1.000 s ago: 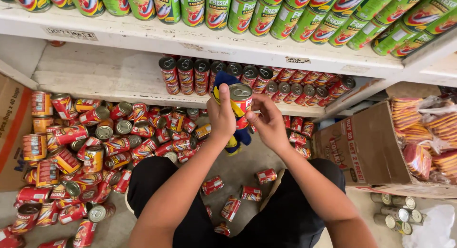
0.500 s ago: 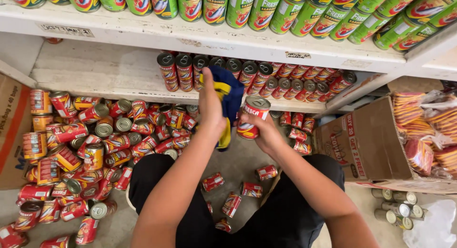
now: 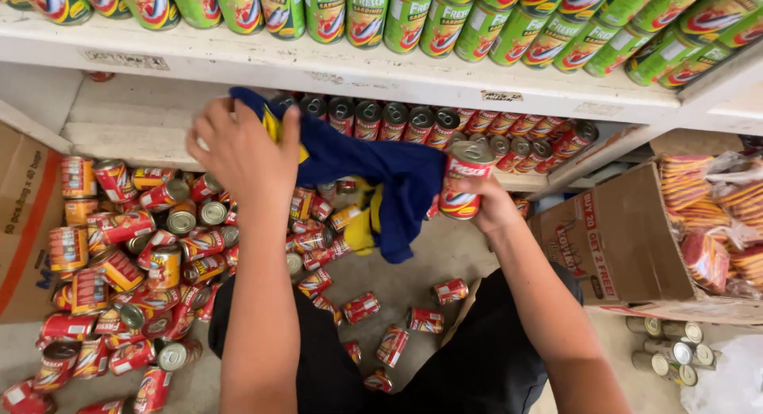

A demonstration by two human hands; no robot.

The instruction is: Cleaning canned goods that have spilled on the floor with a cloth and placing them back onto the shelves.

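Gripping a red sardine can (image 3: 465,182), the right hand (image 3: 491,206) fingers clench it; left hand (image 3: 242,148) at nine o'clock clutches a blue cloth (image 3: 381,176).

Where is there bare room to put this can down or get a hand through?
Free: the left stretch of the lower shelf, beside the row of red cans, and the floor patch between the can pile and the cardboard box. Crowded: that pile on the left. The right hand holds a red can; the left hand grips a blue cloth.
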